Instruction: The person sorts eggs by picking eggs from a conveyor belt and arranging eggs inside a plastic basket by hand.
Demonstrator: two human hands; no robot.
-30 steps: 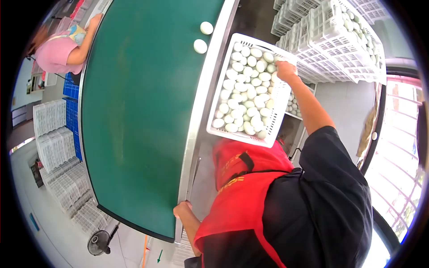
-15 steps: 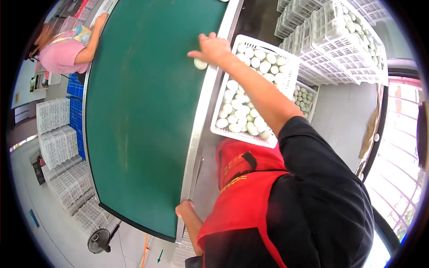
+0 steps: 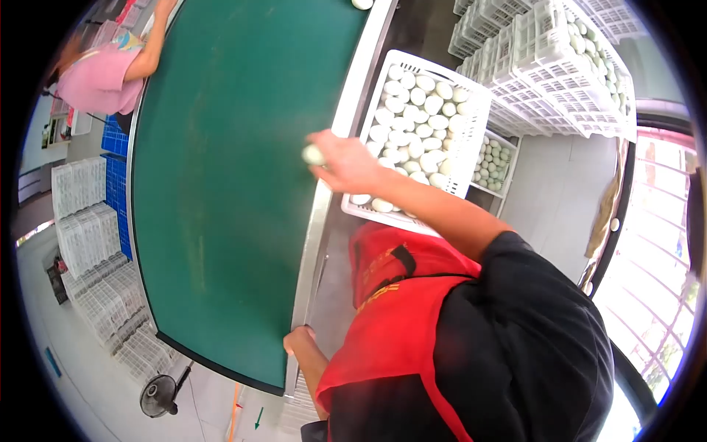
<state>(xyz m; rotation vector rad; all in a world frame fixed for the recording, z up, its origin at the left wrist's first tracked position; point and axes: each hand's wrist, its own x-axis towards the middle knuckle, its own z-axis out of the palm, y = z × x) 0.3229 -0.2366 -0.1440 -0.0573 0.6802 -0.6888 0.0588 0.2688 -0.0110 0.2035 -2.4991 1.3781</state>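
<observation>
My right hand (image 3: 346, 162) is over the near side of the green conveyor belt (image 3: 228, 184), slightly blurred, with thumb and fingers closed around a pale egg (image 3: 313, 155). Beneath my right forearm is a white plastic crate (image 3: 479, 110) holding many pale eggs (image 3: 416, 121). Lower down, my left hand (image 3: 300, 341) grips the belt's metal side rail (image 3: 313, 254) near the belt's end. Another egg (image 3: 361, 3) lies on the belt at the top edge of the view.
Stacked white crates (image 3: 545, 66) with eggs stand at upper right, and a lower crate (image 3: 495, 163) holds more. Across the belt, a person in pink (image 3: 103, 74) works near white crates (image 3: 85, 199) and blue crates (image 3: 121, 188). A black fan (image 3: 160, 395) stands beyond the belt's end.
My right hand has moved down along the rail and closed on the egg, which has shifted down and left with it. My left hand stays on the rail. The person opposite has reached farther up.
</observation>
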